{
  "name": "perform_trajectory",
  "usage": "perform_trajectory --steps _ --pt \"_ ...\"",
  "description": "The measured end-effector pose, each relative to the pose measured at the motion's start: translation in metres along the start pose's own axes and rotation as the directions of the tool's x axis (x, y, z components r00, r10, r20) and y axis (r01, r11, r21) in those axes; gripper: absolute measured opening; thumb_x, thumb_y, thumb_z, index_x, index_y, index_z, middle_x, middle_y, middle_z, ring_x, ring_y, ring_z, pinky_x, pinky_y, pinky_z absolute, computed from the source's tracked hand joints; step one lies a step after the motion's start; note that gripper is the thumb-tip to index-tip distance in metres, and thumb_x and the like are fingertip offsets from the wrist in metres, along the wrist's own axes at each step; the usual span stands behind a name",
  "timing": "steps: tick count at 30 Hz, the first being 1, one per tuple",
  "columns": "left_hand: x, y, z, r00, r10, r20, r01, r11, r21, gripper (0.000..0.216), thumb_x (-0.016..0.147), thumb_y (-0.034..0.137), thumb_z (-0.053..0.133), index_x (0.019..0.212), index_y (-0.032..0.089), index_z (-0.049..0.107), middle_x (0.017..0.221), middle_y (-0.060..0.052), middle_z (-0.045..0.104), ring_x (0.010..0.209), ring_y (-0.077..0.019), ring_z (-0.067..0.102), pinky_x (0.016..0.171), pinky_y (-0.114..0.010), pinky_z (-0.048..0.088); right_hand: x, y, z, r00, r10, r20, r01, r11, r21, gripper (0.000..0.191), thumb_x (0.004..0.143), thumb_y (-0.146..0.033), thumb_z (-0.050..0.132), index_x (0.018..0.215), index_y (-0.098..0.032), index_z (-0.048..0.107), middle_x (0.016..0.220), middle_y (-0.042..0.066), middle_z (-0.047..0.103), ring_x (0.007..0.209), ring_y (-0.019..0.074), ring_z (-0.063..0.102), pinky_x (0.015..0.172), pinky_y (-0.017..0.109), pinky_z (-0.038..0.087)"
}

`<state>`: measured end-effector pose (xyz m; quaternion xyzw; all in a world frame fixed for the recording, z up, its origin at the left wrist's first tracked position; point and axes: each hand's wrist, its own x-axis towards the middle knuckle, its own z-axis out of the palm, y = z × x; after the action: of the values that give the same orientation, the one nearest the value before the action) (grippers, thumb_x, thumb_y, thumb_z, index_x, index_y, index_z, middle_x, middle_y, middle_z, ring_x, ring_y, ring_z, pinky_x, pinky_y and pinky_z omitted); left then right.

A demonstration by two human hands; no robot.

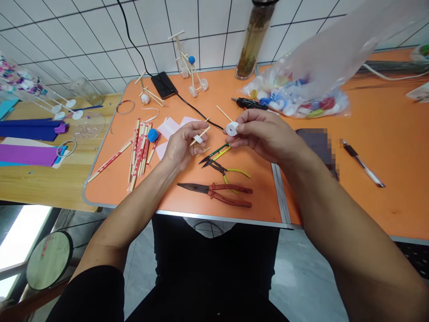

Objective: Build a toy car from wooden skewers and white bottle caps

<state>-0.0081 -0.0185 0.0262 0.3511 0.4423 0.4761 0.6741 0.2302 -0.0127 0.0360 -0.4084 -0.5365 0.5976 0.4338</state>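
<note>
White tiles (214,27) line the wall behind an orange table (110,197) with metal edging, and a wooden table (43,188) adjoins its left edge, carrying sheets of purple paper (30,153) and dark blue paper (27,129). Near the orange table's front left corner, a single wrapped chopstick (110,160) lies slanted; right of it is a loose pile of chopsticks (139,154) in red-and-white wrappers, with a blue ball (153,135) at its right side. Towards the back edge stand a small stick frame (150,95), a flat black device (164,84) with a cable, and a wheeled stick model (188,62). Pink paper squares (168,128) lie beside the left hand (183,144), whose thumb and fingers are closed on a thin wooden stick (205,132) bearing a white collar (199,139). Towards the front edge lie red-handled long-nose pliers (214,190), yellow-handled pliers (219,167) and green-and-yellow snips (216,154). Above these, a white coiled disc (231,129) is pinched between thumb and fingers of the right hand (259,130); whether the stick behind joins it, I cannot tell. Near the back edge stands a tall tumbler (254,42), then a clear bag (298,96) of coloured pieces. A pen (363,163) lies farthest right, well back from the front edge
</note>
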Motion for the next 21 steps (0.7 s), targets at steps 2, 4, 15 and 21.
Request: perform_trajectory --steps 2,4,15,21 --pt "-0.002 0.001 0.002 1.0 -0.013 0.022 0.013 1.0 0.006 0.026 0.074 0.023 0.069 0.097 0.019 0.078 0.072 -0.001 0.066 0.054 -0.0109 0.056 0.045 -0.022 0.04 0.003 0.005 0.003 0.998 0.066 0.008 -0.066 0.992 0.104 0.029 0.089 -0.037 0.088 0.091 -0.023 0.063 0.099 0.009 0.08 0.081 0.021 0.08 0.075 0.037 0.072" --pt "-0.004 0.002 0.005 0.998 -0.028 0.047 0.027 0.999 0.032 0.025 0.074 0.023 0.07 0.098 0.019 0.078 0.069 0.0 0.063 0.052 -0.0101 0.052 0.042 -0.022 0.034 0.006 0.009 0.006 0.994 0.11 0.009 -0.11 0.981 0.161 0.022 0.09 -0.032 0.083 0.092 -0.022 0.063 0.098 0.009 0.081 0.076 0.0175 0.078 0.072 0.032 0.071" --pt "-0.004 -0.011 0.006 0.995 0.048 0.085 -0.062 0.983 0.17 0.026 0.078 0.033 0.096 0.097 0.022 0.083 0.06 0.004 0.057 0.048 -0.0081 0.041 0.044 -0.025 0.024 0.007 0.02 0.026 0.998 0.07 -0.006 -0.068 0.988 0.138 0.032 0.093 -0.04 0.092 0.097 -0.023 0.065 0.087 0.002 0.078 0.07 0.0134 0.075 0.068 0.025 0.068" --pt "-0.002 -0.012 0.005 0.996 0.052 0.066 -0.064 0.979 0.191 0.024 0.077 0.035 0.099 0.086 0.021 0.082 0.059 0.003 0.058 0.049 -0.008 0.042 0.044 -0.025 0.025 0.006 0.028 0.028 0.998 -0.056 -0.011 0.055 0.998 -0.017 0.032 0.095 -0.044 0.091 0.108 -0.023 0.07 0.085 0.001 0.075 0.072 0.0159 0.076 0.07 0.029 0.069"
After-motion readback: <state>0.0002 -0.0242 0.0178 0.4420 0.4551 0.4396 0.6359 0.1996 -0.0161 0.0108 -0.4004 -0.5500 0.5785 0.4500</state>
